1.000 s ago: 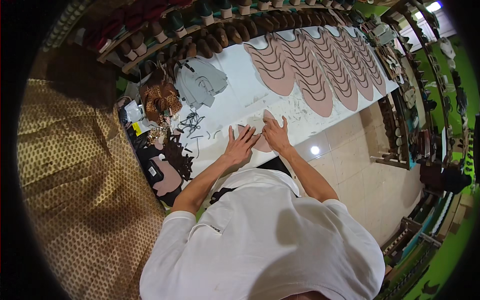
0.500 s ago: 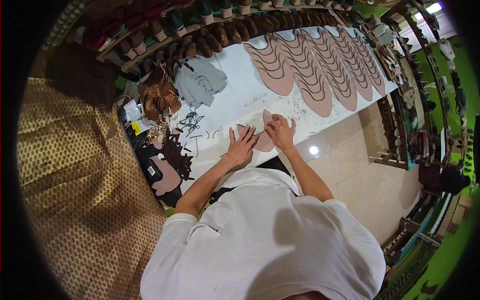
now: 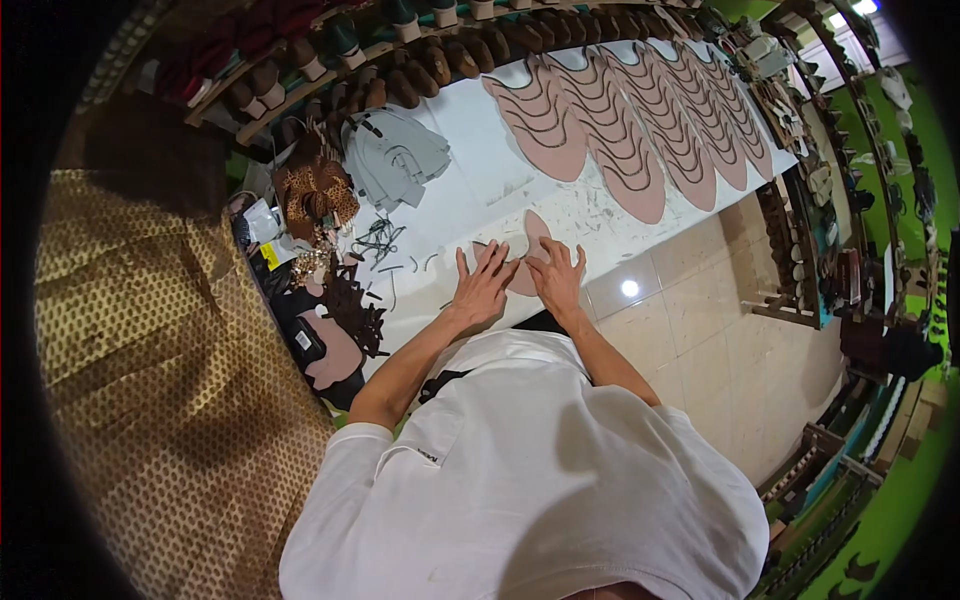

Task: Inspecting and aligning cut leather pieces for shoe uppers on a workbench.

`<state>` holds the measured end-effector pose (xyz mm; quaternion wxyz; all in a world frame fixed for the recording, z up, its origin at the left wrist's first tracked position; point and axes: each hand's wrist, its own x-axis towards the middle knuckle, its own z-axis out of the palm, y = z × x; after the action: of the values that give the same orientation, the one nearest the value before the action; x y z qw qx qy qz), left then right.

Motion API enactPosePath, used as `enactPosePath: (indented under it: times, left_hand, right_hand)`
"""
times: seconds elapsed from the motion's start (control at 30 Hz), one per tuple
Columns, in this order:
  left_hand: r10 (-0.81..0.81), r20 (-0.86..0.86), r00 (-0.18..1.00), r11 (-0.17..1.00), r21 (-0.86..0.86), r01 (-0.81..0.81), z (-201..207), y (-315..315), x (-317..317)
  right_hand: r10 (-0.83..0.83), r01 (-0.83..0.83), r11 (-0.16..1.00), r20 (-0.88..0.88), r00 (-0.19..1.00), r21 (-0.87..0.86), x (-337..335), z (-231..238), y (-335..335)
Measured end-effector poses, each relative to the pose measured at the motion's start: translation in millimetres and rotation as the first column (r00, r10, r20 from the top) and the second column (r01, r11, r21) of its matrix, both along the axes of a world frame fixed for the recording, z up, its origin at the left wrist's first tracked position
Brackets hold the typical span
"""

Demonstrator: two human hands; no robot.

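A pink, sole-shaped piece (image 3: 537, 228) lies near the front edge of the white table, partly hidden by my hands. Resting flat on its left side is my left hand (image 3: 484, 287), with the fingers spread and a dark edge showing by the fingertips. On the piece's right side, my right hand (image 3: 558, 278) has its thumb and forefinger drawn together against the surface. Whatever sits between those fingertips is too small to make out. To the left, a few thin dark strips (image 3: 393, 268) lie loose on the table.
Several overlapping pink sole pieces with dark curved strips (image 3: 630, 150) cover the table's far right. Grey cut pieces (image 3: 395, 165), leopard-print material (image 3: 315, 195) and a brown strip heap (image 3: 352, 312) lie left. Shoe lasts (image 3: 435, 65) line the back; shelves (image 3: 800, 240) stand at right.
My right hand has shifted a little toward me along the pink piece, baring more of its far end. My left hand stays on it. The view has moved slightly.
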<state>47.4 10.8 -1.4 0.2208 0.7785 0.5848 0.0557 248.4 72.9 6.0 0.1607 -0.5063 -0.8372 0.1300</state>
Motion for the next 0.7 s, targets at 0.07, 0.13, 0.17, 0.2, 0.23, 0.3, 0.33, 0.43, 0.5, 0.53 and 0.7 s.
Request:
enactPosePath:
  times: [0.07,0.13,0.17,0.2,0.23,0.3,0.33,0.43,0.5,0.53,0.7]
  left_hand:
    - [0.013,0.011,1.000,1.000,-0.001,-0.013,4.4,0.3,0.6]
    - [0.030,0.023,0.999,1.000,-0.003,-0.030,7.2,0.5,0.7]
    - [0.023,0.016,1.000,1.000,-0.011,-0.023,7.7,1.0,0.2]
    - [0.016,0.009,1.000,1.000,-0.019,-0.016,8.1,1.6,0.0]
    - [0.018,0.010,1.000,1.000,-0.019,-0.018,7.9,2.5,0.4]
    - [0.019,0.002,1.000,0.999,-0.050,-0.019,7.6,4.2,1.9]
    - [0.020,0.003,1.000,0.998,-0.051,-0.020,7.1,3.5,2.2]
    - [0.032,0.009,0.999,0.998,-0.048,-0.032,5.3,2.1,3.1]
    - [0.044,0.016,0.999,0.998,-0.046,-0.043,3.7,1.0,4.2]
    - [0.044,0.016,0.999,0.998,-0.045,-0.044,2.0,0.6,4.6]
    - [0.025,-0.011,1.000,1.000,-0.011,-0.025,-4.6,-0.7,3.7]
  right_hand:
    - [0.010,-0.010,1.000,0.007,1.000,0.016,1.3,-2.7,0.7]
    - [0.024,-0.024,0.999,0.016,1.000,0.031,1.8,-3.9,1.1]
    - [0.023,-0.024,0.999,0.015,1.000,0.026,1.4,-3.8,1.2]
    - [0.023,-0.023,0.999,0.013,1.000,0.022,1.0,-3.6,1.5]
    - [0.025,-0.025,0.999,0.014,1.000,0.022,1.0,-4.5,2.0]
    - [0.015,-0.016,0.999,0.027,1.000,0.041,0.9,-6.1,3.7]
    - [0.016,-0.017,0.999,0.028,0.999,0.041,0.1,-5.4,4.4]
    - [0.005,-0.006,1.000,0.042,0.999,0.020,-2.0,-3.4,8.1]
    - [0.005,-0.006,1.000,0.060,0.998,0.014,-3.0,-2.2,10.6]
    - [0.005,-0.006,1.000,0.060,0.998,0.015,-3.0,-1.9,11.7]
    - [-0.053,0.049,0.996,-0.070,0.996,-0.069,4.1,-0.9,11.7]
